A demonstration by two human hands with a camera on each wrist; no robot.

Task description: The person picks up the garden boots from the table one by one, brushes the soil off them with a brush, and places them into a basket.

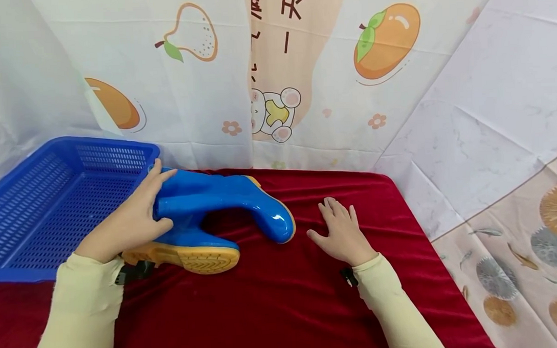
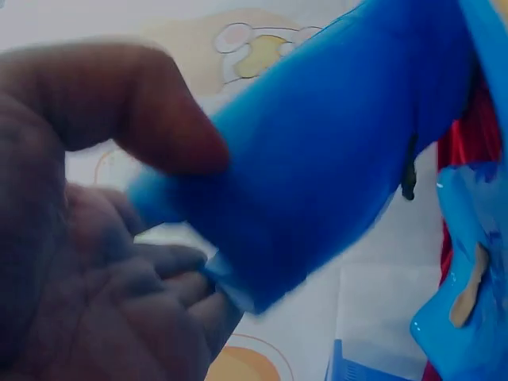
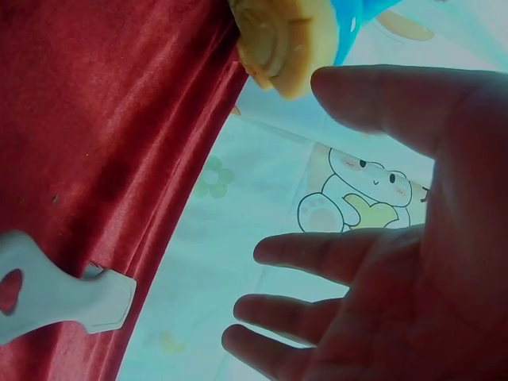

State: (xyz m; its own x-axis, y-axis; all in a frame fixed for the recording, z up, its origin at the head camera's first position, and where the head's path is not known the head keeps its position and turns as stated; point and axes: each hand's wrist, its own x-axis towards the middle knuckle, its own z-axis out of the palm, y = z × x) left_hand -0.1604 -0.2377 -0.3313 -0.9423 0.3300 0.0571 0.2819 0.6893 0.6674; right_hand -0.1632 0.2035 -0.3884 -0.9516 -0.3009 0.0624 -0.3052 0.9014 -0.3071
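Observation:
Two blue rain boots with yellow soles lie on the left half of the table in the head view. My left hand (image 1: 130, 217) is at the shaft end of the upper boot (image 1: 219, 192), whose toe points right. In the blurred left wrist view, the thumb and fingers pinch the edge of the blue shaft (image 2: 309, 151). Just below lies the second boot (image 1: 207, 238), its patterned sole partly facing the camera. To the right, my right hand (image 1: 342, 233) holds nothing; its fingers are spread over the red cloth. A boot's yellow sole (image 3: 282, 40) shows beyond its thumb.
A blue plastic basket (image 1: 75, 145) stands at the left, close to the boot shafts. Dark red cloth (image 1: 265, 307) covers the table. A white object with a hole (image 3: 63, 294) lies on the cloth in the right wrist view. Behind hangs a fruit-printed curtain (image 1: 202, 94).

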